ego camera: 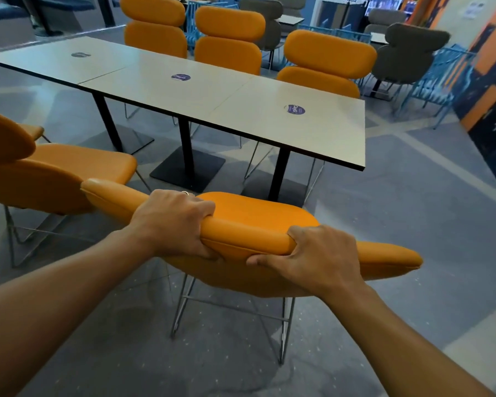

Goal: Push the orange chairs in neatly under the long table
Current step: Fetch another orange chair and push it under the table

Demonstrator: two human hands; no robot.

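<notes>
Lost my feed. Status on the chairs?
Left hand and right hand grip chair backrest. Chair short of the long table, seat not under. Table post ahead.

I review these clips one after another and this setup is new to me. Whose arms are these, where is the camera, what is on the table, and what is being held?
There is no machine here. A person wears one wide-angle camera on the head, looking forward and down, so the two bare arms are that person's own. The left hand and the right hand both grip the top cushion of an orange chair, which stands a little way out from the near side of the long table. Only round stickers lie on the tabletop. A second orange chair stands pulled out to the left, and three more stand along the far side.
</notes>
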